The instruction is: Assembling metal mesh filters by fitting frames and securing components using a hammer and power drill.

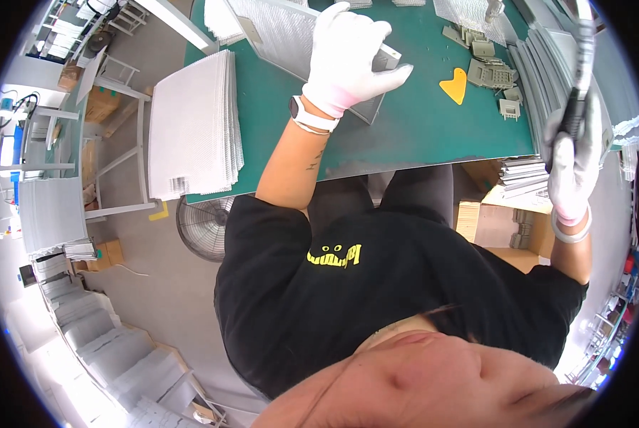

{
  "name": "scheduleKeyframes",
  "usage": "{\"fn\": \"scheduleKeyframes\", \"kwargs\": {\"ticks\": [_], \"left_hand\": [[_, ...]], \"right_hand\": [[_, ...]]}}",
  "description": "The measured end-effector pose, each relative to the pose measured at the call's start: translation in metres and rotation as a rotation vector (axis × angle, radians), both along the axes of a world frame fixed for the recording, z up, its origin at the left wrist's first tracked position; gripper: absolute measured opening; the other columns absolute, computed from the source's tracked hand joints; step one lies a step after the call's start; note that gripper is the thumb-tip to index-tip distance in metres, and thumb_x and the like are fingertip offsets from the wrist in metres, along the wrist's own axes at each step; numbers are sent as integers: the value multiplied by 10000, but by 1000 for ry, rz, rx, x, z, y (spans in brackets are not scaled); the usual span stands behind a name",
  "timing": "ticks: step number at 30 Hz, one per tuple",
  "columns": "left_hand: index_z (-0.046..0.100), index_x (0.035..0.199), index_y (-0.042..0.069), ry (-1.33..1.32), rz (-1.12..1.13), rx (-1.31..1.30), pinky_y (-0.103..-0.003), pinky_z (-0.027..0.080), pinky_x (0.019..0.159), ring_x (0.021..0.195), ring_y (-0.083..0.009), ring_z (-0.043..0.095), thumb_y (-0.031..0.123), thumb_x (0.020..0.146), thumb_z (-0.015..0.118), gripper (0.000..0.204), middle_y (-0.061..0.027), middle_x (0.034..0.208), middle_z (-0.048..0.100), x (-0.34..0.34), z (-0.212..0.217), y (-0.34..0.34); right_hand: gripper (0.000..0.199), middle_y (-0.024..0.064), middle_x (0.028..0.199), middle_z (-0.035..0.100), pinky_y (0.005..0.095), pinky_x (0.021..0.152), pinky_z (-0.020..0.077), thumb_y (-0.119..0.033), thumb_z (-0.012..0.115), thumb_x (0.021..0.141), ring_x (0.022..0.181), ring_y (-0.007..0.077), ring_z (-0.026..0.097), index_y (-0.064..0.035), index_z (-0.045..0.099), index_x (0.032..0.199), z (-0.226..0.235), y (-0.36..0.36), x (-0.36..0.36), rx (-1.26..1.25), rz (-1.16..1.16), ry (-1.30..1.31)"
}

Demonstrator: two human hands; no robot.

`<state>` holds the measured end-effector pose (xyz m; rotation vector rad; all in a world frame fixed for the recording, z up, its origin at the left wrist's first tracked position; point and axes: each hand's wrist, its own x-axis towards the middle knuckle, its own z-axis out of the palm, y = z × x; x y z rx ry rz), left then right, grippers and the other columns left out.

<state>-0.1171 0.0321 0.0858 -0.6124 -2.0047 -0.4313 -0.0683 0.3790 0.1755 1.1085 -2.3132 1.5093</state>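
Your black shirt [376,285] sits nearest, so lean in, press your gloved left hand [348,60] flat on the mesh panel [280,32] atop the green mat [419,121], while your right hand [572,160], right of the mat, grips the black tool [575,107].

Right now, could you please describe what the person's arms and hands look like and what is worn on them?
Both hands wear white fabric gloves; the left hand glove has a faint pink tint near the cuff. A white watch with a dark face sits on the left wrist, and a small dark marking shows on that forearm. The right hand has a pale band at the wrist. The black T-shirt has short sleeves, leaving both forearms bare.
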Motion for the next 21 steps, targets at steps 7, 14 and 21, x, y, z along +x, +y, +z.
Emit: {"fn": "scheduleKeyframes", "kwargs": {"ticks": [7, 14, 21], "left_hand": [[560, 1166, 52, 26, -40, 103, -525, 436, 999, 972, -360, 579, 249, 634, 860, 642, -136, 986, 578, 5, 10, 8], [557, 1166, 42, 42, -104, 147, -523, 441, 987, 943, -352, 582, 232, 614, 866, 660, -136, 973, 573, 5, 8, 8], [572, 1146, 39, 287, -27, -17, -522, 441, 987, 900, -323, 598, 241, 610, 863, 643, -130, 912, 578, -22, -7, -6]], "right_hand": [[498, 213, 1242, 646, 395, 870, 532, -6, 543, 960, 1008, 336, 676, 2, 480, 1454, 17, -30, -6, 679, -114, 411], [530, 240, 1406, 568, 382, 889, 535, 5, 536, 927, 1065, 345, 688, 9, 485, 1454, -1, -41, 9, 723, -49, 132], [582, 261, 1186, 655, 381, 851, 537, 60, 553, 907, 890, 346, 686, -61, 487, 1473, -3, -34, 14, 953, -91, 112]]}}
